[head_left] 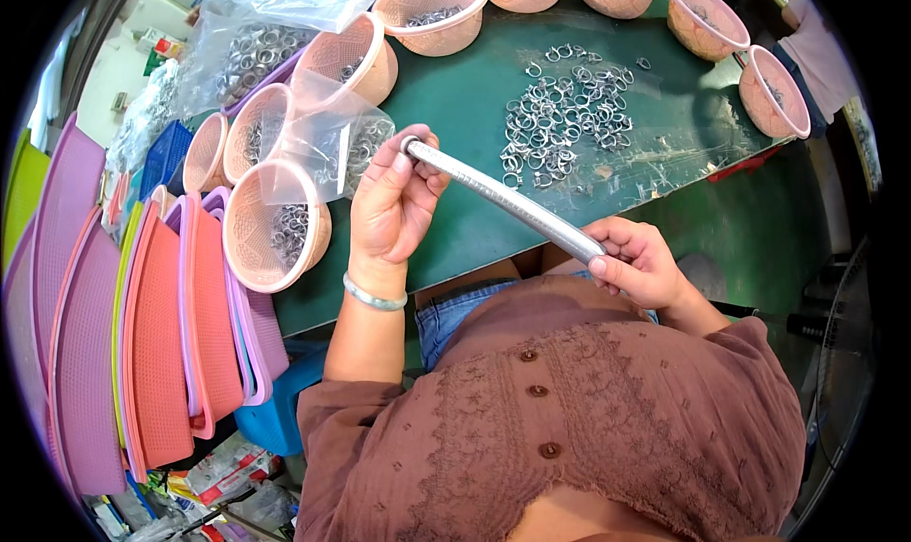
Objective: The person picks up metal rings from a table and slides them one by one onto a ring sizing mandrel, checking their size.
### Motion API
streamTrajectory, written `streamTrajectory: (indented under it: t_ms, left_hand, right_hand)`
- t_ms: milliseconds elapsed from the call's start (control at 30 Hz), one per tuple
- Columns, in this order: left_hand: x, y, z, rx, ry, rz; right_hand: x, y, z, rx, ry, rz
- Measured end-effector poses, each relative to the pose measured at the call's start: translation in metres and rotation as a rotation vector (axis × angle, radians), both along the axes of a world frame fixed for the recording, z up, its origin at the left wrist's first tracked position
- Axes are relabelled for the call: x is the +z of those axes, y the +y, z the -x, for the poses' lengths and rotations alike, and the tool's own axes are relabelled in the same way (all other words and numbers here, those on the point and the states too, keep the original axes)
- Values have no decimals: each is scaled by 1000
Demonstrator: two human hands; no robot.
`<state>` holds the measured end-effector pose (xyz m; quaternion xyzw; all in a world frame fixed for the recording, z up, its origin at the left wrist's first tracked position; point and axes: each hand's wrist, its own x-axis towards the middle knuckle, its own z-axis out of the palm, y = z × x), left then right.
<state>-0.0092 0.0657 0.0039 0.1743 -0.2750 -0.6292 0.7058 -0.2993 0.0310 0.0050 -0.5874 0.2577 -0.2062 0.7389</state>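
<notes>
A tapered metal ring mandrel slants across in front of me above the table edge. My right hand is closed round its thick lower end. At the thin upper end my left hand pinches a small silver-coloured ring, which sits around the tip. A pale bangle circles my left wrist. Beyond the mandrel, a loose pile of silver-coloured rings is spread over the green table. Just left of my left hand lies a clear plastic bag with rings in it.
Pink baskets holding rings curve along the table's left and far sides, the closest being a round basket. Stacked purple and coral baskets stand at left. A large clear bag of rings lies far left. Another person is at far right.
</notes>
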Motion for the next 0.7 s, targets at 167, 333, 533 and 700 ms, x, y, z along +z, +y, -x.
streamTrajectory:
  t_ms: [167,333,533,700]
  left_hand:
    - [6,16,4,-18,-402,-89]
    - [0,22,6,-20,-327,-95]
    - [0,25,7,-20,-357,-43]
    - [5,29,6,4,-452,-34]
  right_hand:
    - [0,3,-7,16,15,81]
    - [-6,5,-10,13,24,106]
    - [-5,6,-10,-6,58,157]
    - [-7,10,-10,-33,65,187]
